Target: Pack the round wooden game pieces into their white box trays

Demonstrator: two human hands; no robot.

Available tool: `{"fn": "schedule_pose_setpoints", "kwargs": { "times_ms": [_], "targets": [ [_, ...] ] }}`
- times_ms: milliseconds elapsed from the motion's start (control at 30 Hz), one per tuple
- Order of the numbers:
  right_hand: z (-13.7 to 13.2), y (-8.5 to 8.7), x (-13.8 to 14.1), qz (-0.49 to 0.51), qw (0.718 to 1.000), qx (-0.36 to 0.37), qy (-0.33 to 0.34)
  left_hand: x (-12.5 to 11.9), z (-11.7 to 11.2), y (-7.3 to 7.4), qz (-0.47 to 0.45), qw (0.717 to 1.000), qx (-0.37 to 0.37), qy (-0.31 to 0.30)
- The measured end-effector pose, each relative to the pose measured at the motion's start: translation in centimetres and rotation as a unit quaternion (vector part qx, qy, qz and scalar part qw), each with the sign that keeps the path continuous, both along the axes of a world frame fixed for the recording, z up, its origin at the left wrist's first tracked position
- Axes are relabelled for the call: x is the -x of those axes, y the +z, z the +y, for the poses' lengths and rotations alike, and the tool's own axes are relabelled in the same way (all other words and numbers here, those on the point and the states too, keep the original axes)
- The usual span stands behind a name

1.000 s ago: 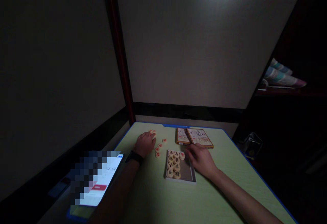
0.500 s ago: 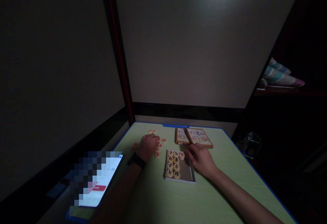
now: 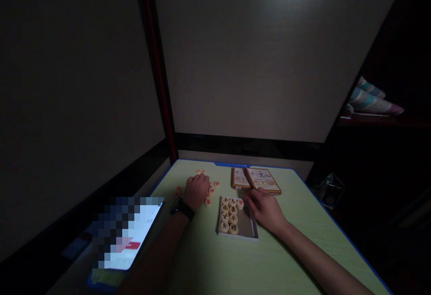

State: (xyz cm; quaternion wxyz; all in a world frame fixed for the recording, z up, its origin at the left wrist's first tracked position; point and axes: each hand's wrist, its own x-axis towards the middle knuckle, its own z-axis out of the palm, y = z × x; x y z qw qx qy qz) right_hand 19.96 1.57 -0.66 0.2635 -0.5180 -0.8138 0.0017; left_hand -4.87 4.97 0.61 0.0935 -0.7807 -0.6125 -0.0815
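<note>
My left hand [image 3: 197, 191], with a dark watch on the wrist, lies low over loose xiangqi pieces with red characters [image 3: 208, 201]. Its fingers are curled downward, and whatever is beneath the fingertips is hidden. A shallow open box [image 3: 245, 224] sits in the middle of the table, with two columns of black-character pieces [image 3: 233, 218] and a red-character piece [image 3: 240, 203] at the top. My right hand [image 3: 264, 207] rests at the box's far right corner, fingers bent together; what they pinch, if anything, is not visible.
Two overlapping printed box lids [image 3: 262, 179] lie behind the open box. A lit phone or tablet [image 3: 129, 245], partly blurred, stands at the table's left edge. The light-green table [image 3: 303, 241] has a blue rim and meets a wall panel [image 3: 249, 61]. Rolled striped cloth [image 3: 373, 99] lies on a shelf at right.
My left hand has drawn slightly closer, over the red-character pieces. My right hand stays by the box corner, and the pieces in the box look the same.
</note>
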Motion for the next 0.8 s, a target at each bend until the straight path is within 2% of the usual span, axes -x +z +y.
{"fn": "schedule_pose_setpoints", "kwargs": {
  "times_ms": [200, 333, 433, 500, 600, 700, 800],
  "targets": [
    [0.0, 0.0, -0.1, 0.010, 1.000, -0.005, 0.006, 0.1, 0.1, -0.2, -0.003, 1.000, -0.005, -0.009],
    [0.1, -0.1, -0.2, 0.026, 1.000, -0.015, 0.005, 0.5, 0.3, 0.1, -0.031, 0.999, -0.037, -0.020],
    [0.0, 0.0, -0.3, 0.050, 0.997, -0.045, 0.026, 0.1, 0.3, 0.4, -0.084, 0.994, -0.048, -0.059],
    [-0.2, 0.2, -0.2, 0.068, 0.993, -0.072, 0.056, -0.7, 0.0, 0.6, -0.161, 0.980, -0.047, -0.107],
    [-0.7, 0.8, -0.1, 0.072, 0.987, -0.098, 0.106, -2.7, -1.1, 0.8, -0.326, 0.926, 0.006, -0.188],
    [-1.2, 1.1, -0.1, 0.053, 0.982, -0.108, 0.148, -4.4, -2.6, 1.0, -0.439, 0.851, 0.162, -0.240],
    [-1.4, 1.2, -0.5, 0.040, 0.974, -0.125, 0.187, -5.3, -3.5, 0.9, -0.497, 0.783, 0.283, -0.245]
  ]
}}
